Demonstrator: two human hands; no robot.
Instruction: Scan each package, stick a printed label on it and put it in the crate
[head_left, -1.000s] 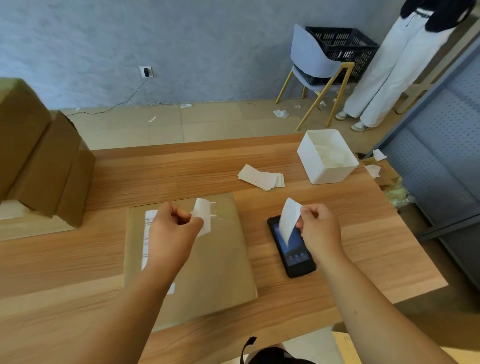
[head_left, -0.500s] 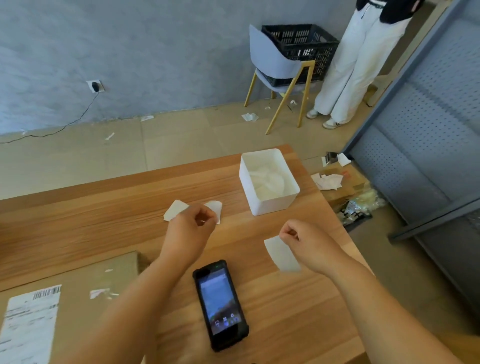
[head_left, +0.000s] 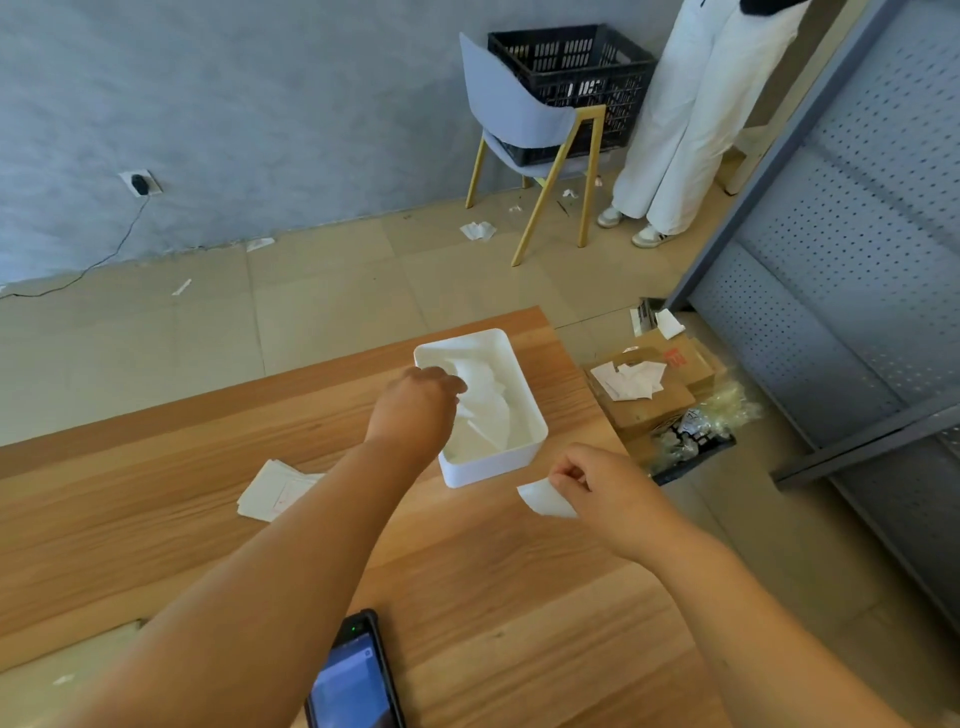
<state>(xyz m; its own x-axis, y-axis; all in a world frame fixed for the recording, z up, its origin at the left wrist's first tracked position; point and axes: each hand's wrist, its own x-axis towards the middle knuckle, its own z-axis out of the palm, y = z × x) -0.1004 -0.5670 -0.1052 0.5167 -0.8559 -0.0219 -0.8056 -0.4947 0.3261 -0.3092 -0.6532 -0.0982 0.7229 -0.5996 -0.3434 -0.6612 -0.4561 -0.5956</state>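
Observation:
My left hand (head_left: 415, 402) reaches over the white bin (head_left: 498, 462) on the wooden table (head_left: 156, 519), its fingertips bunched on a white paper slip (head_left: 480, 387) above the scraps inside. To the right of the bin my right hand (head_left: 597, 486) pinches a white label (head_left: 545, 500) by its edge, just above the table. A black handheld scanner (head_left: 353, 680) lies screen-up at the near edge. Only a corner of the brown package (head_left: 52, 675) shows at the bottom left. The black crate (head_left: 566, 62) sits on a chair by the far wall.
A small stack of labels (head_left: 275, 488) lies left of my left arm. On the floor right of the table stands a cardboard box (head_left: 649, 400) with paper scraps on it. A person in white trousers (head_left: 675, 130) stands beside the chair (head_left: 519, 124). Grey metal shelving (head_left: 857, 260) lines the right.
My left hand has carried its paper slip from above the package across the table to over the white bin. My right hand still holds the label. My view has swung to the right.

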